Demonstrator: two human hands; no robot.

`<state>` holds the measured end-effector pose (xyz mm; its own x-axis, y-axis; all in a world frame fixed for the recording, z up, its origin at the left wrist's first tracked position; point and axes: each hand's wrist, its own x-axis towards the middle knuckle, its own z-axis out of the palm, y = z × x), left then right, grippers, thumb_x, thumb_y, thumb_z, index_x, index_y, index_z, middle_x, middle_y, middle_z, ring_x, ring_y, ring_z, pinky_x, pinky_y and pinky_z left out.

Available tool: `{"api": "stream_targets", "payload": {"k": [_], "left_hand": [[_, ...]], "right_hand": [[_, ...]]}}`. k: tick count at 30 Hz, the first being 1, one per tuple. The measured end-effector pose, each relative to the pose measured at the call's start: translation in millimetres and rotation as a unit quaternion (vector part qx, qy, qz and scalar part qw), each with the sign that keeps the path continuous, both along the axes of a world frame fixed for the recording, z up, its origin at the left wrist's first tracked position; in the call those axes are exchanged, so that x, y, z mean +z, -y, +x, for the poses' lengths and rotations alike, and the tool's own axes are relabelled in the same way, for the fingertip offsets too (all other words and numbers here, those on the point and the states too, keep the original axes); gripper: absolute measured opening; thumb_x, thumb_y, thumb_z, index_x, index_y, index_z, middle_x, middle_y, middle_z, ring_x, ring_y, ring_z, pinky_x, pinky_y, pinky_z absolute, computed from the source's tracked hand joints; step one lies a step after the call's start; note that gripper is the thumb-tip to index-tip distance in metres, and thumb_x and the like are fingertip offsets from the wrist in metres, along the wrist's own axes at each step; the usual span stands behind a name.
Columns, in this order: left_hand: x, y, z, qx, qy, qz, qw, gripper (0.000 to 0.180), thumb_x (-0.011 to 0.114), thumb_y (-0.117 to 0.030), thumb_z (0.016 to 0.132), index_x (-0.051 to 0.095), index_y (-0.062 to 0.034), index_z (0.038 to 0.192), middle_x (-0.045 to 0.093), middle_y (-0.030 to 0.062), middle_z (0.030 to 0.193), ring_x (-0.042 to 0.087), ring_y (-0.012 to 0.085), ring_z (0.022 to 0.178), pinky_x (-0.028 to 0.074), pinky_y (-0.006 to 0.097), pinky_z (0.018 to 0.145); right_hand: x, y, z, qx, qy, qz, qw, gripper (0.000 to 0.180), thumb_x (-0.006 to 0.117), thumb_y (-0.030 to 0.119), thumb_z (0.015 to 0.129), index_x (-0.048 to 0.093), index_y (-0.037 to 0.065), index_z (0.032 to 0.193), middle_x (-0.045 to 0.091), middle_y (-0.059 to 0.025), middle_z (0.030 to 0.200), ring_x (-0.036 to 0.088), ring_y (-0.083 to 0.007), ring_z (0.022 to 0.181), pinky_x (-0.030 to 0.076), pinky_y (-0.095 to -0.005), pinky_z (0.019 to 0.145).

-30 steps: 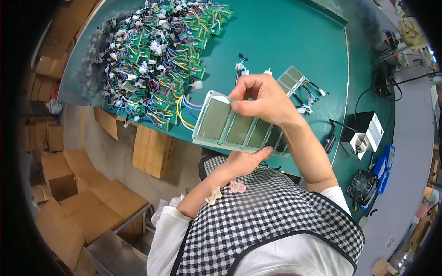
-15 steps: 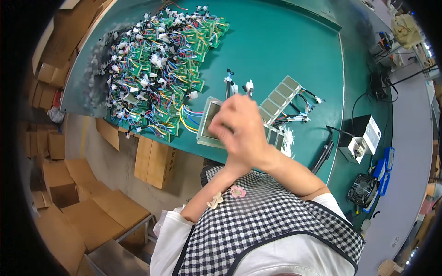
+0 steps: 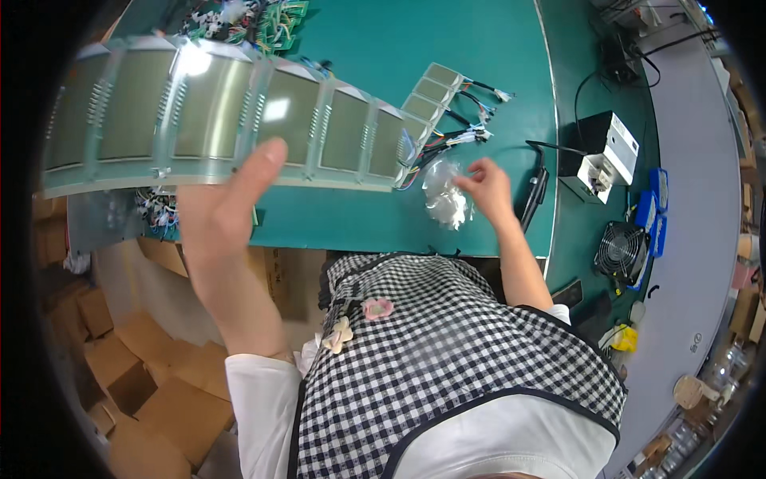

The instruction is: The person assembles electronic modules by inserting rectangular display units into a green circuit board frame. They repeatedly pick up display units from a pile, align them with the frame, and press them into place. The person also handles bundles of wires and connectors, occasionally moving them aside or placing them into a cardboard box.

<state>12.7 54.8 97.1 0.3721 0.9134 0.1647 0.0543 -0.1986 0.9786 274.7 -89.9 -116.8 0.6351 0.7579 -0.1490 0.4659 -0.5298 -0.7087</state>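
Note:
My left hand point(image 3: 239, 195) grips the lower edge of a long joined row of LCD panels point(image 3: 207, 104), with the thumb on its front. The row is raised close to the camera and hides part of the table behind it. To the right, my right hand point(image 3: 488, 190) hovers at a small heap of clear plastic film point(image 3: 447, 195). Its thumb and fingertips are pinched together, and any piece between them is too small to make out. Just beyond the film, a shorter row of LCD panels point(image 3: 431, 93) lies on the green table, wires trailing from its right side.
Green circuit boards with wires point(image 3: 281, 24) are heaped at the back left. On the right are a black-handled tool point(image 3: 535, 191), a black and white box point(image 3: 613, 156), a fan point(image 3: 621, 247) and blue parts point(image 3: 657, 207). Cardboard boxes point(image 3: 171, 423) stand on the floor at left.
My hands, together over a panel before, are now apart. The left has lifted the row of LCD panels up and left; the right has moved to the film heap. The view has shifted.

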Motion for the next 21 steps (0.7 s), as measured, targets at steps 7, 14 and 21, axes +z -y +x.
{"api": "stream_targets", "payload": {"k": [7, 14, 21], "left_hand": [[-47, -17, 71, -0.023, -0.394, 0.494, 0.775, 0.046, 0.044, 0.0, 0.073, 0.039, 0.0039, 0.118, 0.051, 0.0189, 0.112, 0.051, 0.0322, 0.098, 0.039, 0.041, 0.085], [-75, -10, 49, -0.21, -0.485, 0.34, 0.778, 0.08, 0.063, -0.007, 0.064, 0.021, 0.0018, 0.132, 0.025, 0.0199, 0.136, 0.022, 0.0333, 0.127, 0.017, 0.043, 0.103], [-122, -35, -54, -0.06, 0.271, -0.351, 0.894, 0.057, 0.057, -0.01, 0.077, 0.031, -0.0005, 0.126, 0.048, 0.0135, 0.117, 0.049, 0.0259, 0.106, 0.043, 0.041, 0.087]], "right_hand": [[159, -26, -42, 0.059, -0.639, 0.418, 0.643, 0.045, 0.05, 0.034, 0.084, 0.047, 0.0, 0.114, 0.057, -0.0157, 0.104, 0.058, -0.0238, 0.093, 0.048, -0.0356, 0.078], [108, -35, -16, -0.001, -0.664, 0.321, 0.675, 0.051, 0.045, 0.0, 0.064, 0.039, -0.01, 0.114, 0.05, -0.0212, 0.113, 0.05, -0.0374, 0.104, 0.037, -0.0513, 0.092], [126, -29, 17, 0.097, -0.693, 0.302, 0.647, 0.067, 0.052, -0.01, 0.061, 0.037, 0.007, 0.124, 0.053, -0.0154, 0.109, 0.052, -0.0339, 0.102, 0.043, -0.0541, 0.082]]}}
